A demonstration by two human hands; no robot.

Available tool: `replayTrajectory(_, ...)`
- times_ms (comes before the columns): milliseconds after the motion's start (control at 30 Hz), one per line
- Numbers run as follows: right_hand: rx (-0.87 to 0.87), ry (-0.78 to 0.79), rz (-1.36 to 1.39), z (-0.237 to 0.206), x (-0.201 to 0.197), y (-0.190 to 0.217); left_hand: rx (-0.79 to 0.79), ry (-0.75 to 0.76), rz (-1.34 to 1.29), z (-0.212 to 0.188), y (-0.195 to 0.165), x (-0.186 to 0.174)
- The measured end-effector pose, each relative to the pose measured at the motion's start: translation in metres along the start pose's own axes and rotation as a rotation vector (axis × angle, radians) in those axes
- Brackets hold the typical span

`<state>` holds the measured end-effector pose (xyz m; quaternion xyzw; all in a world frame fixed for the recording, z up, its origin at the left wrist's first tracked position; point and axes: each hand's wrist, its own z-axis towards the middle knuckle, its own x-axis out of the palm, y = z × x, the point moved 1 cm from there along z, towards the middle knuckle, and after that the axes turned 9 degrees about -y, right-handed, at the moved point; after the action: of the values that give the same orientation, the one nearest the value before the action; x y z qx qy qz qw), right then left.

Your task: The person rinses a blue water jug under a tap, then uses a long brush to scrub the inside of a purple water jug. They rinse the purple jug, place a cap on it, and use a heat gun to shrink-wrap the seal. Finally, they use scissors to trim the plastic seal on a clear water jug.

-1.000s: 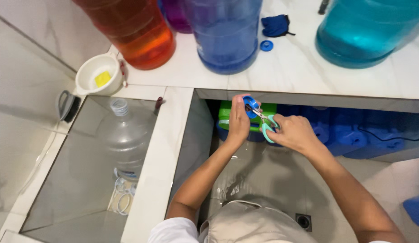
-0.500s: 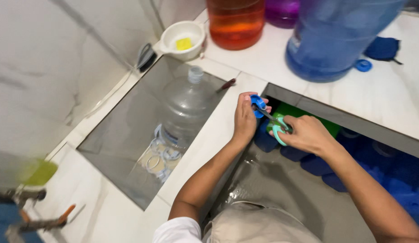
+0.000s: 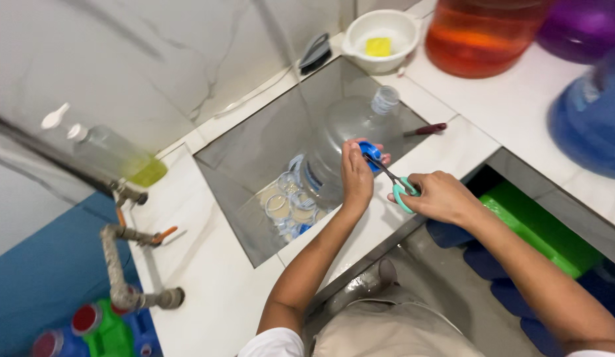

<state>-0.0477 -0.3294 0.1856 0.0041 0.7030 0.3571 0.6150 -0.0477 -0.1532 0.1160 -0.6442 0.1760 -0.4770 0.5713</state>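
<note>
While my left hand (image 3: 356, 177) pinches the blue cap (image 3: 369, 149) steady, my right-hand fingers (image 3: 432, 193) clamp the scissors (image 3: 392, 180), blades at it.

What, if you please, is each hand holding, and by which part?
The left hand grips a small blue plastic cap by its rim; the right hand holds teal-handled scissors by their finger loops.
</note>
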Motion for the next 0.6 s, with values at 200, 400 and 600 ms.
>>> replayTrajectory(200,-0.162,0.04,0.04,0.057,0.013,0.03,0.083,-0.15,0.023,0.029,-0.003,-0.03)
replayTrajectory(400,-0.24,0.092,0.078,0.105,0.033,0.038,0.11,-0.255,-0.002,0.059,0.002,-0.048)
replayTrajectory(600,-0.388,0.161,0.145,0.151,0.076,0.044,0.166,-0.409,-0.008,0.082,0.005,-0.09)
